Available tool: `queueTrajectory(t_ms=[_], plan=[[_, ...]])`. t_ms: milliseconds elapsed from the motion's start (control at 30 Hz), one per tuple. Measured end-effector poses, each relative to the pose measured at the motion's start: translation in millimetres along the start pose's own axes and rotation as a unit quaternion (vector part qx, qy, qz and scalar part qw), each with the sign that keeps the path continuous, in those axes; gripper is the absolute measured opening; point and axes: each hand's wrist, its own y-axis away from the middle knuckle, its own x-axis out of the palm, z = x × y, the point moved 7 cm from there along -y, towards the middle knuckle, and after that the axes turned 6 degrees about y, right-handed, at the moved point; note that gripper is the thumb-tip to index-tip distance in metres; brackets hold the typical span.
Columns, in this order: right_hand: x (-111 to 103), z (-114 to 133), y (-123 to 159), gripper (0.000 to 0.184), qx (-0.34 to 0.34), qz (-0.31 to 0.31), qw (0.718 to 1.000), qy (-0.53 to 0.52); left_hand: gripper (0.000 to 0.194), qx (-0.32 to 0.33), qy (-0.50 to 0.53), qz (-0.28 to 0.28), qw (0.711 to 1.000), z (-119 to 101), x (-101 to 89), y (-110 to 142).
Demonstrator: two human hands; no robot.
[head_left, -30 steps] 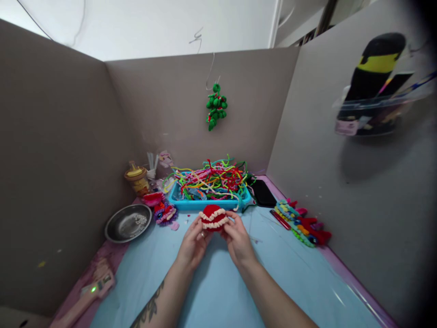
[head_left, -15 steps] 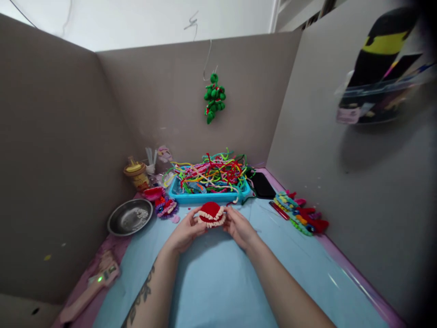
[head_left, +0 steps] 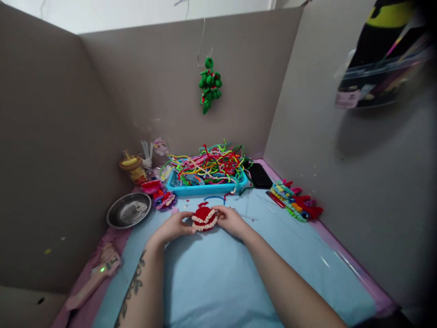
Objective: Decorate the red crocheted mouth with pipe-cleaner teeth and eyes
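A small round red crocheted piece (head_left: 204,213) with wavy cream trim is between my two hands, low over the blue table cover (head_left: 211,273). My left hand (head_left: 172,226) pinches its left edge, thumb in front and fingers behind. At the right edge, my right hand (head_left: 232,222) grips it between thumb and fingertips. Just behind the piece lie a few red scraps (head_left: 203,204) and a blue strand (head_left: 215,197). The underside of the crocheted piece is hidden.
A blue tray (head_left: 201,190) heaped with yarn strands stands behind. On the left are a metal bowl (head_left: 118,223), a pink glue gun (head_left: 90,284), purple crochet pieces (head_left: 164,199) and a cup (head_left: 134,171). On the right lie a phone (head_left: 260,175), a red tool (head_left: 275,199) and crocheted pieces (head_left: 298,207).
The view has tipped downward. Both hands have shifted slightly left with the crocheted piece and hold it lower. My left hand has turned more sideways, and the scraps behind now show.
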Motion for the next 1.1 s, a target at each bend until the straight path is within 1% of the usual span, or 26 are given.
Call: queueTrajectory(t_ms=[67,133,233,367,467,567,700,833,900,967,1033,1100], plan=[[-4.1,-0.6,-0.9,0.04,-0.009,-0.025,0.997,0.073,0.06,-0.01,-0.069,-0.037,0.997,2.7,-10.1,1.0],[-9.9,-2.4,-1.3,0.042,-0.015,-0.047,0.993,0.106,0.069,0.001,-0.114,-0.067,0.991,2.7,-17.6,2.0],[-18.3,-5.5,-1.6,0.045,-0.022,-0.071,0.988,0.138,0.077,0.043,-0.16,-0.072,0.983,-1.7,-19.8,2.7],[-25.5,-3.4,-0.6,0.046,-0.052,-0.105,0.972,0.202,0.085,0.116,-0.192,-0.066,0.972,-9.8,-11.6,0.0],[-25.0,0.9,1.1,0.045,-0.07,-0.108,0.966,0.223,0.095,0.142,-0.194,-0.051,0.969,-7.0,0.8,-6.2],[-24.5,4.6,3.7,0.039,-0.067,-0.102,0.961,0.249,0.103,0.144,-0.165,-0.049,0.974,1.7,8.7,-12.5],[-25.8,6.5,7.0,0.036,-0.052,-0.087,0.951,0.293,0.11,0.137,-0.147,-0.049,0.978,11.3,11.8,-15.6],[-24.4,7.3,8.1,0.036,-0.063,-0.08,0.952,0.29,0.113,0.142,-0.161,-0.042,0.976,10.8,13.4,-12.9],[-22.7,8.6,8.6,0.035,-0.074,-0.086,0.953,0.28,0.11,0.16,-0.153,-0.041,0.974,4.9,13.7,-10.2],[-21.9,11.9,10.1,0.035,-0.093,-0.106,0.954,0.263,0.098,0.176,-0.128,-0.062,0.974,-3.2,10.4,-7.7],[-24.7,15.8,13.4,0.034,-0.104,-0.148,0.955,0.236,0.076,0.195,-0.09,-0.118,0.969,-11.7,1.6,-5.1],[-27.1,17.6,16.6,0.029,-0.098,-0.174,0.961,0.19,0.052,0.213,-0.037,-0.204,0.955,-16.5,-12.0,-1.6]])
